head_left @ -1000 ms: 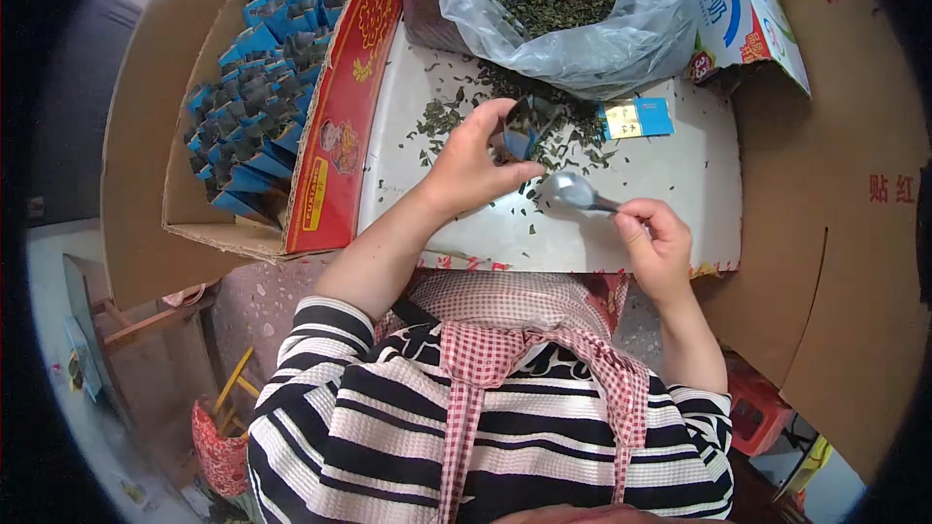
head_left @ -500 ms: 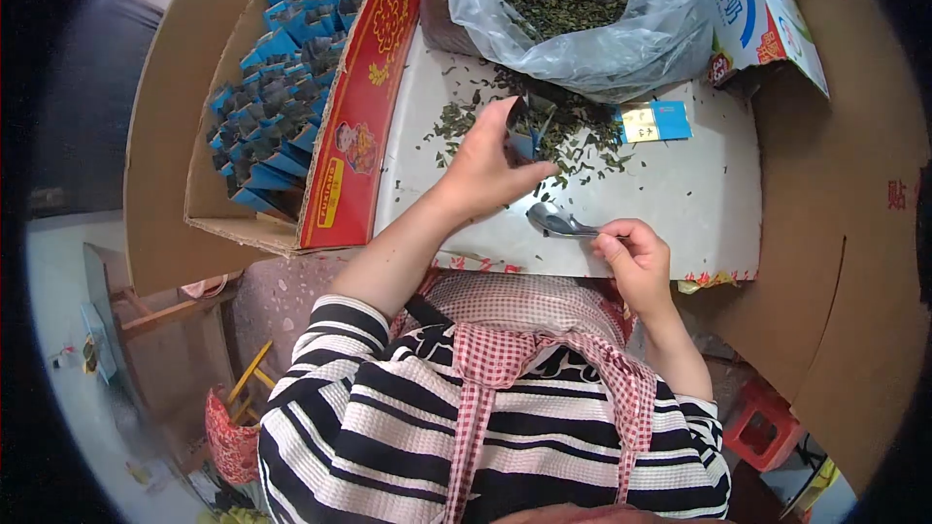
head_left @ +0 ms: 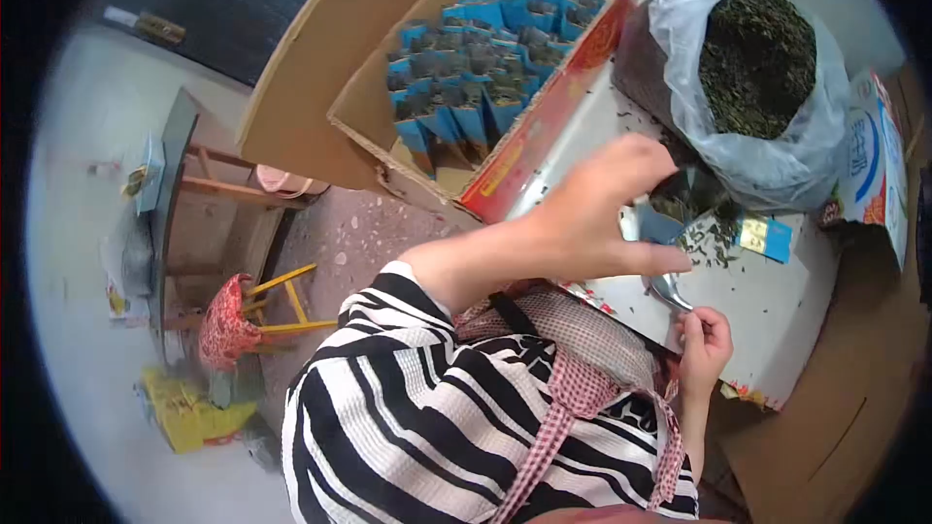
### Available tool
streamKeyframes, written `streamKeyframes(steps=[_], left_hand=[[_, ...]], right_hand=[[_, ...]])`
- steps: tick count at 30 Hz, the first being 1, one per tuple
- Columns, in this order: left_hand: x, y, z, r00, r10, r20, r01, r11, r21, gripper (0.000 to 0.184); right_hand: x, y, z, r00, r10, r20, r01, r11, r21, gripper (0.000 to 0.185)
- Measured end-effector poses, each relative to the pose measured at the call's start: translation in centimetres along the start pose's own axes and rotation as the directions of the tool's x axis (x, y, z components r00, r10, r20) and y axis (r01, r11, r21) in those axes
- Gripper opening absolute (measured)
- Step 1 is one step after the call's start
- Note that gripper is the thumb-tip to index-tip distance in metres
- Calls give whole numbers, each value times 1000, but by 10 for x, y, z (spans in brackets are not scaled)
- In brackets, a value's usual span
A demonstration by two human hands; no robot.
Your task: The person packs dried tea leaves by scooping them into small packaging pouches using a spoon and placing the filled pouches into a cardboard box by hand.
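My left hand (head_left: pixel 607 213), slightly smeared by motion, is curled around a small blue packet (head_left: pixel 662 223) above the white board (head_left: pixel 782 301). Dark leaves show near the packet's upper end; some of its edge is hidden by the hand. My right hand (head_left: pixel 705 342) pinches the handle of a metal spoon (head_left: pixel 668 291) at the board's near edge. Loose dark leaves (head_left: pixel 714 243) are scattered beside the packet. Beyond them stands a clear plastic bag (head_left: pixel 777 170) filled with dried tea leaves (head_left: pixel 757 63). A flat blue-and-cream packet (head_left: pixel 765 236) lies on the board.
A cardboard box (head_left: pixel 359 131) at upper left holds many upright blue packets (head_left: pixel 471 68). A printed milk carton (head_left: pixel 874 160) stands right of the bag. Cardboard (head_left: pixel 825 437) spreads at lower right. A stool with a red cover (head_left: pixel 228 320) stands on the floor at left.
The view has swung left and tilted, so the board and bag appear further right. My left hand has risen off the board with the packet. My right hand still holds the spoon.
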State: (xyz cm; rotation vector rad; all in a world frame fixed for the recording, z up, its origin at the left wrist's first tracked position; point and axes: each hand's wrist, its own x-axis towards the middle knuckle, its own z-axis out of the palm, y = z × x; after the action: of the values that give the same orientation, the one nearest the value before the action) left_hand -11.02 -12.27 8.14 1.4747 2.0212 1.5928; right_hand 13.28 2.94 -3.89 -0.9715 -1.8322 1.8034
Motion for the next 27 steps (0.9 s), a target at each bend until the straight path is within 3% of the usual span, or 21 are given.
streamKeyframes(steps=[1,3,5,7,9,10,12,14,15,17,19,21,27], left_hand=[[-2,12,-20,996,75,-47,-71,994,88,68],[-10,36,-55,966,-224,-131,224,974,-15,66],[-11,44,-77,908,-178,-378,79,961,-263,60],[-12,43,-114,866,-135,-481,128,991,-48,53],[-16,38,-146,828,-159,-538,196,981,11,51],[-21,30,-170,839,-185,-511,311,935,171,49],[-32,14,-194,817,-191,-545,383,885,264,48],[-42,0,-212,803,-199,-563,509,720,472,51],[-46,-3,-212,798,-198,-569,513,719,470,51],[-50,-5,-208,785,-167,-596,570,569,592,57],[-53,-6,-207,764,-256,-593,604,606,517,63],[-58,-26,-212,783,-262,-564,609,509,609,63],[-62,-49,-212,802,-315,-507,597,428,678,63]], right_hand=[[-1,0,1,1000,-4,12,4,1000,6,7],[-2,3,1,1000,1,-4,0,1000,19,6],[-1,10,0,999,-43,5,43,999,19,7],[-1,14,1,996,-85,7,84,996,20,8],[-2,15,2,995,-97,-7,97,995,1,8],[-2,17,2,995,-100,1,100,995,7,8],[-2,20,2,994,-113,-4,113,994,-17,8],[-1,18,2,994,-109,3,109,994,-24,8],[-1,17,2,995,-102,4,102,994,-33,8],[-1,20,0,995,-101,15,101,995,-16,8],[0,21,0,995,-98,23,98,995,0,8],[-1,19,1,995,-98,10,98,995,-24,8],[-4,12,4,998,-66,22,66,998,0,9]])
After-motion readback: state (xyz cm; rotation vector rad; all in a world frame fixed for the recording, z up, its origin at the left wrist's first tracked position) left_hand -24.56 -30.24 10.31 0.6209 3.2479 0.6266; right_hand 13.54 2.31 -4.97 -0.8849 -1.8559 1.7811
